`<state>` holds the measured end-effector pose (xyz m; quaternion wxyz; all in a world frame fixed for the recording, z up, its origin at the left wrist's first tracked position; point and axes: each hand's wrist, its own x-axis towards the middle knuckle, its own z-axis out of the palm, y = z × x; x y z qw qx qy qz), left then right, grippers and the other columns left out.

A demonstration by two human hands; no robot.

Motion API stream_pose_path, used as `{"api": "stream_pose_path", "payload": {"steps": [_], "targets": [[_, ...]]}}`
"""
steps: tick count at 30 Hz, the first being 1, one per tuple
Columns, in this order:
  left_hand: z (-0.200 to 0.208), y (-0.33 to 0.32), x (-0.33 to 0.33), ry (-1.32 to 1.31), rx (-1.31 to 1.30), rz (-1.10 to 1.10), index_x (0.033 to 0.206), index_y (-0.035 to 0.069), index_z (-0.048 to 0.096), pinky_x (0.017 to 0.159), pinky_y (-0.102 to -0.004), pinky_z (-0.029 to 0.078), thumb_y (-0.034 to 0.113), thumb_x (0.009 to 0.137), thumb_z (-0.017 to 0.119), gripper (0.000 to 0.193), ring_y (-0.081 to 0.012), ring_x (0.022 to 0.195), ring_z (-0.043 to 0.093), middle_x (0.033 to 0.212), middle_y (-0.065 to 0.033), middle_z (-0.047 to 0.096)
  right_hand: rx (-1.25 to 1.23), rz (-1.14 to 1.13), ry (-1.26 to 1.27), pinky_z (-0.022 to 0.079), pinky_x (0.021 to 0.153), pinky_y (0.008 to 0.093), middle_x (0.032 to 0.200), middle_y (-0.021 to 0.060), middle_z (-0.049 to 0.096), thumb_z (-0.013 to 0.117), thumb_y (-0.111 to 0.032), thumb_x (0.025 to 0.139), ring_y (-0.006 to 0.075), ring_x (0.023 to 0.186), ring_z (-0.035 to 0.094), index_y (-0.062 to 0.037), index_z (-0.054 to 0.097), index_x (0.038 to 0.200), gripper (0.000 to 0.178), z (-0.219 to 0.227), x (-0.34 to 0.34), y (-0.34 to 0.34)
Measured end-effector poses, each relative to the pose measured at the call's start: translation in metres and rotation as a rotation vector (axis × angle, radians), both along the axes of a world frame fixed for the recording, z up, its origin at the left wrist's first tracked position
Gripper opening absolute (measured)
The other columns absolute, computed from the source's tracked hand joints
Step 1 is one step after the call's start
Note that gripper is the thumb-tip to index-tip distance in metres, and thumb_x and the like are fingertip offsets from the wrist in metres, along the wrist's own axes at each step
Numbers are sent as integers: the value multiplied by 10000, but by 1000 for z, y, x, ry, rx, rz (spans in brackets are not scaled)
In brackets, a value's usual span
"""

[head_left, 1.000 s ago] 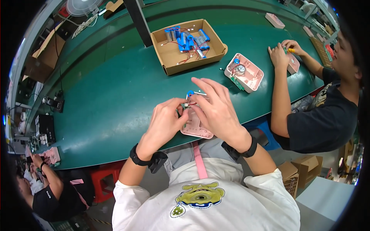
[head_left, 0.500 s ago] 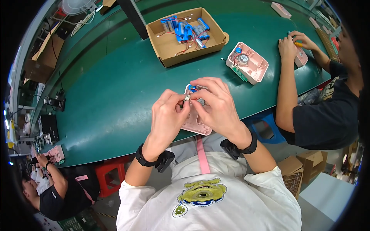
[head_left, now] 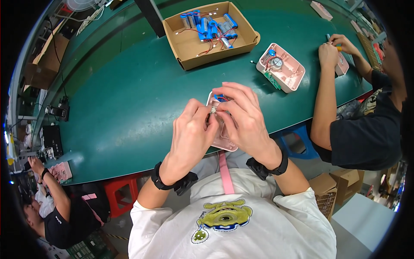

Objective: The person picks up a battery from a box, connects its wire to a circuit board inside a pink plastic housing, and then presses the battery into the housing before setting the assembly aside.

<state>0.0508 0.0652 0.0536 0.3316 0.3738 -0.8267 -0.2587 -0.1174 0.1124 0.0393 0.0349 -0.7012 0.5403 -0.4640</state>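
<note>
A pink plastic housing (head_left: 225,144) lies at the table's near edge under my hands, with a bit of blue part (head_left: 221,98) showing inside its far end. Over it, my left hand (head_left: 189,131) pinches a small white wire connector (head_left: 213,110) between thumb and forefinger. My right hand (head_left: 246,125) closes on the same connector from the other side, its remaining fingers arched above the housing. The fingers cover most of the connector and whatever wire joins it.
A cardboard box (head_left: 185,60) of blue wired battery packs stands beyond my hands on the green table (head_left: 125,108). To its right sits another pink housing (head_left: 297,69) with a speaker and circuit board. Co-workers (head_left: 362,138) sit at right and lower left, one holding a tool.
My view has shifted slightly, so the box and the far housing sit a little higher and further right. Both hands keep their pinch on the connector, with only small finger movements.
</note>
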Motion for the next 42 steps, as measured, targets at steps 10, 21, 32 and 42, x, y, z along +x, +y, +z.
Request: {"api": "stream_pose_path", "payload": {"steps": [10, 21, 32, 42], "targets": [[1, -12, 10, -10, 119, -21, 1056, -32, 744, 606, -388, 537, -29, 838, 729, 218, -249, 628, 634, 866, -134, 635, 161, 99, -64, 511, 1019, 470, 1265, 143, 717, 718, 51, 839, 378, 1208, 636, -8, 719, 1105, 272, 29, -11, -2], [1, -16, 9, 24, 264, 21, 1040, -30, 746, 655, -368, 517, -16, 852, 699, 195, -239, 682, 619, 816, -126, 627, 573, 424, 92, 536, 977, 472, 1170, 139, 741, 743, -25, 846, 339, 1133, 671, -20, 715, 1176, 331, 24, -44, -52], [7, -27, 4, -235, -45, 50, 1043, -28, 732, 758, -457, 541, 17, 884, 705, 168, -355, 858, 658, 927, -169, 639, 266, 17, 23, 542, 831, 460, 1024, 144, 666, 810, -75, 839, 355, 953, 673, -8, 696, 1121, 311, -3, -29, 10], [6, -12, 9, -189, 102, 21, 1071, -45, 680, 858, -478, 518, 8, 906, 682, 174, -397, 984, 647, 1024, -190, 645, 255, -31, -87, 550, 787, 419, 1025, 147, 644, 830, -84, 854, 336, 891, 666, 5, 713, 1133, 316, -7, -21, 21]]}}
